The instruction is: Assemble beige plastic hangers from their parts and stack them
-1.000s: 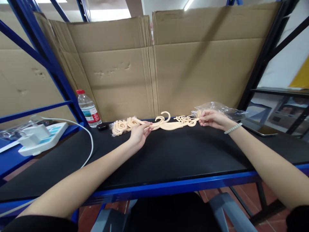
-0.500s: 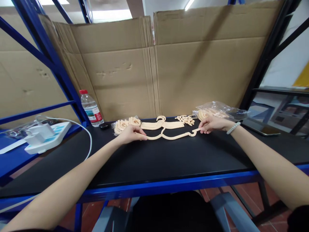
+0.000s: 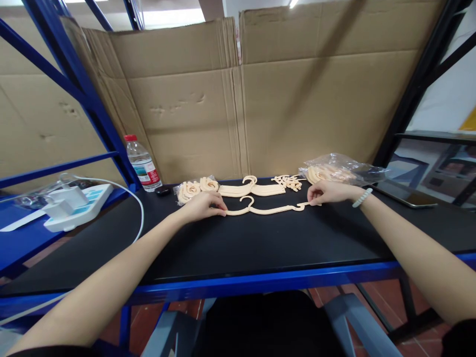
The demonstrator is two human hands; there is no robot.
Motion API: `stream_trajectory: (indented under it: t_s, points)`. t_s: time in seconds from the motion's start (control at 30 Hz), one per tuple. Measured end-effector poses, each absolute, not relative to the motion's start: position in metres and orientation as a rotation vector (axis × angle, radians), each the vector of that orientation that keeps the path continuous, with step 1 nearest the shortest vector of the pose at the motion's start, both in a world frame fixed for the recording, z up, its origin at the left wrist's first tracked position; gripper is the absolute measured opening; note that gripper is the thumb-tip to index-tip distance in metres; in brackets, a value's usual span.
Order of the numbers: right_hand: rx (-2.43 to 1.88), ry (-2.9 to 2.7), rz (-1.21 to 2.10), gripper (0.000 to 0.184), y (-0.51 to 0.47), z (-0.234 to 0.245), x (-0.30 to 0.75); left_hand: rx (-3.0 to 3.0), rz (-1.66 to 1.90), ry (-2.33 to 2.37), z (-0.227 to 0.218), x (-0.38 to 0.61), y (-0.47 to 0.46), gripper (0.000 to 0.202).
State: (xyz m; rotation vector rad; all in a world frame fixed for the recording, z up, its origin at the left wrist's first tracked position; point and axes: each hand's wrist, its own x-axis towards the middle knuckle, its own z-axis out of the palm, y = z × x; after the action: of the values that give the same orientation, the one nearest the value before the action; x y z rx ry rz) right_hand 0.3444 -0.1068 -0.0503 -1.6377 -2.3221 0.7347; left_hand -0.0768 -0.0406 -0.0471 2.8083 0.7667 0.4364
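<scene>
A cream plastic clothes hanger [image 3: 269, 211] lies across the black tabletop in front of me, its hook [image 3: 247, 200] pointing away from me. My left hand [image 3: 204, 205] pinches its left end between thumb and fingers. At the other end, beside the small curl of the hanger's arm, my right hand [image 3: 330, 192] pinches a thin cream piece [image 3: 304, 204]. Whether that piece is joined to the hanger I cannot tell. Behind the hanger lies a stack of similar hangers [image 3: 267, 190], hooks to the back. A heap of small cream pieces [image 3: 288, 182] sits right of the stack.
Bagged cream coils [image 3: 189, 190] lie behind my left hand, a clear bag of cream parts [image 3: 327, 173] behind my right. At left stand a water bottle [image 3: 143, 166] and a white power strip [image 3: 80, 206] with a cable. A dark tablet-like slab [image 3: 405, 195] lies right. Cardboard [image 3: 186, 109] walls the back.
The hanger's hook has turned from tilted up to lying flatter and leftward. My right hand has shifted slightly right, and its thin piece now shows past the fingers. The view has moved a little.
</scene>
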Motion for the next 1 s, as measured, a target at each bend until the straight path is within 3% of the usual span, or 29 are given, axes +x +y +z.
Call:
stream_trajectory:
  t_s: [0.57,0.77,1.0]
  points:
    - [-1.682,-2.342,0.783,0.025,-0.111,-0.045,0.345,2.698,0.291,0.724,-0.036,-0.083,-0.040,0.018]
    - [-1.657,-2.244,0.450,0.033,-0.107,-0.044,0.353,2.762,0.444,0.850,-0.034,-0.084,-0.042,0.024]
    - [-1.820,-1.930,0.159,0.021,-0.080,-0.042,0.337,2.851,0.472,0.984,-0.032,-0.071,-0.030,0.022]
